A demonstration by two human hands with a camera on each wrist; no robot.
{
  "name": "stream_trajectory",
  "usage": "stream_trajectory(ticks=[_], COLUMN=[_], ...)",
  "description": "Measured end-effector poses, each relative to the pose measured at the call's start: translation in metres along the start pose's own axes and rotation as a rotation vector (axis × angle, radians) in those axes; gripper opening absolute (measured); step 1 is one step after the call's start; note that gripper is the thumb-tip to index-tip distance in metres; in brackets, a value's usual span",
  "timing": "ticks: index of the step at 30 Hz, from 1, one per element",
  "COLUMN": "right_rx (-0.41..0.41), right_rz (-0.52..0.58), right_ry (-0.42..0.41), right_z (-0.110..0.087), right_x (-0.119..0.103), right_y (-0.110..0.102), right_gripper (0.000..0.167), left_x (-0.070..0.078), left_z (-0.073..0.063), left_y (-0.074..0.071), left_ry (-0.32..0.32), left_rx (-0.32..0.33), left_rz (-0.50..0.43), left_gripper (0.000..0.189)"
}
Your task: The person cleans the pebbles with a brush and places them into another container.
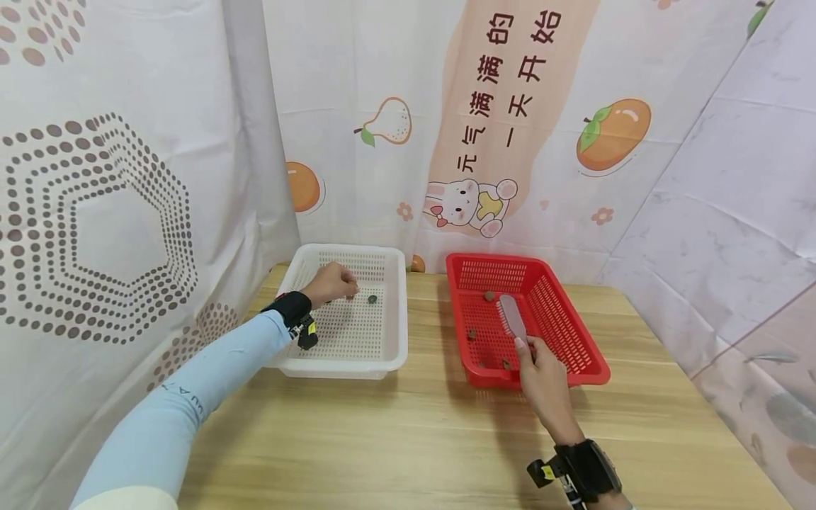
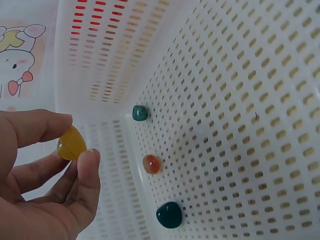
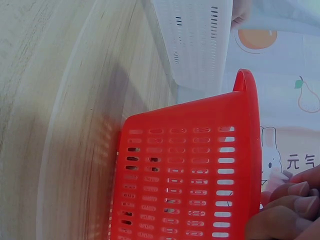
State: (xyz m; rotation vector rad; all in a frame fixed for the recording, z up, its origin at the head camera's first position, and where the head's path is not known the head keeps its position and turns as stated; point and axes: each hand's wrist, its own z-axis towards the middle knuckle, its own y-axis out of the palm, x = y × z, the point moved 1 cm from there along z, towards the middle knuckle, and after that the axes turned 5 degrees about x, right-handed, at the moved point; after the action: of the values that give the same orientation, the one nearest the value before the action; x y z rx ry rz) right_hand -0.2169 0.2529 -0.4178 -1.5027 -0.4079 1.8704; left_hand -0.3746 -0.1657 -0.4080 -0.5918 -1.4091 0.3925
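Observation:
My left hand (image 1: pixel 331 282) is over the white basket (image 1: pixel 397 312), pinching a yellow polished stone (image 2: pixel 71 144) between thumb and fingertips. On the basket's perforated floor lie a small green stone (image 2: pixel 140 113), an orange-red stone (image 2: pixel 151 164) and a larger dark green stone (image 2: pixel 169 215). At the near side of the red basket (image 1: pixel 561 312), my right hand (image 1: pixel 545 379) grips a pale pinkish hairbrush (image 1: pixel 512 316) by its handle. The brush head is over that basket, bristles facing left. Several small dark lumps, one of them a round greenish one (image 1: pixel 489 295), lie inside.
Both baskets stand side by side on a wooden table (image 1: pixel 421 439), a strip of wood between them. Behind them hangs a printed curtain (image 1: pixel 357 177), with further curtain panels on the left and right. Each wrist wears a black strap with a small camera.

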Motion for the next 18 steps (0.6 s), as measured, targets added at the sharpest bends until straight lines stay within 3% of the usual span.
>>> stream_trajectory(ticks=[10, 18], right_rx=[0.008, 0.018], right_rz=[0.0, -0.004], right_ry=[-0.005, -0.017], right_z=[-0.001, -0.001], right_x=[0.0, 0.0], right_y=[0.001, 0.001], right_gripper=[0.05, 0.048], left_x=[-0.011, -0.018], left_z=[0.0, -0.001], left_y=[-0.006, -0.012], left_ry=[0.004, -0.032], left_rx=[-0.012, -0.042], left_rz=[0.118, 0.241], left_gripper=[0.022, 0.044])
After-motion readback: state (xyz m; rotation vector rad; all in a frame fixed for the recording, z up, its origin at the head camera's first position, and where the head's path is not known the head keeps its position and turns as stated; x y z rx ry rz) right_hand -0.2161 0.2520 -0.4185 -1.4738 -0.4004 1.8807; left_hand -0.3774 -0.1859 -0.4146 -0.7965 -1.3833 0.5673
